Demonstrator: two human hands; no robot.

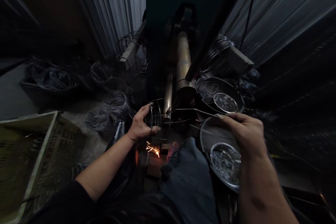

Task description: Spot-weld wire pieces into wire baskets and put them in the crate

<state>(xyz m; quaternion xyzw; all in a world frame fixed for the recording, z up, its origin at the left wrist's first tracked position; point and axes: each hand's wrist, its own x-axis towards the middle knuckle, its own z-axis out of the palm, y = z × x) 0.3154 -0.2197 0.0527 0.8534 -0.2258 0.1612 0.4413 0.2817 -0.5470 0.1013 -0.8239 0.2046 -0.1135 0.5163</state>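
The left hand (143,126) grips one cylindrical wire frame (154,115) of thin steel hoops and straight bars, its fingers (147,109) curled and clamped around the frame's edge. The frame is at the centre of the scene, just above one small spray of orange sparks (153,149). The right hand (244,136) holds one long, thin steel rod (195,111), its fingers (223,117) together on the rod, which runs left to the frame.

Near the right hand sits one round, shiny steel bowl (225,164) heaped with short wire scraps. A second steel bowl (225,102) of scraps lies farther right in one large, dark round pan (232,89). On the rough grey concrete floor (78,136) to the left stand at least three round wire baskets (114,100), and one olive plastic crate (31,154) with a slotted side lies near left. One long brass-coloured metal cylinder (183,59) rises at the far centre, between two corrugated steel wall panels (105,7).
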